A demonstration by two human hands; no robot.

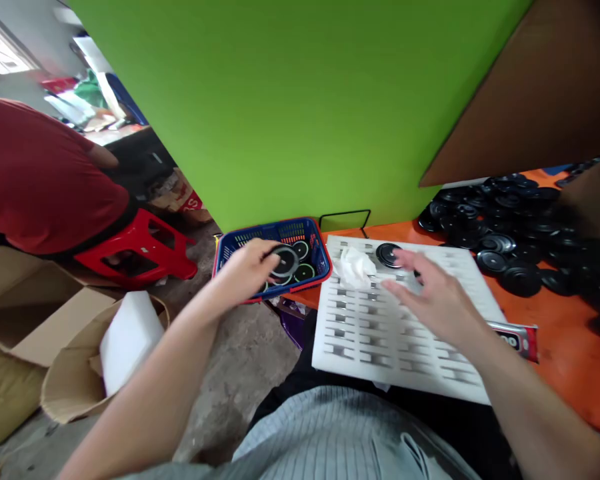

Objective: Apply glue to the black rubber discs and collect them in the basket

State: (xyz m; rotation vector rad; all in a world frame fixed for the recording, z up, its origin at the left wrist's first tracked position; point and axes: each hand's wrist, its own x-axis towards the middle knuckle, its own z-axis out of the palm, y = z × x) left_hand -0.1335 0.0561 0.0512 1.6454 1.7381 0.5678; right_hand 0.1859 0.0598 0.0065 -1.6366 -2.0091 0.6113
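Observation:
Over the blue basket [222, 253] my left hand [251, 267] grips a black disc [284, 261] by its edge. Other dark discs with pale rings lie in the basket. My right hand [433, 293] is above the white slotted foam board [405, 333], thumb and fingers apart, with nothing visible between them. Just beyond its fingertips a round black disc [388, 255] rests on the board. A crumpled white tissue [355, 268] lies on the board, left of that disc.
Many black discs [520, 277] are heaped on the orange table [555, 333] at right, near a red and silver tube [517, 339]. A green panel [290, 113] stands behind. A person in red [45, 167] sits at left, near open cardboard boxes [75, 360].

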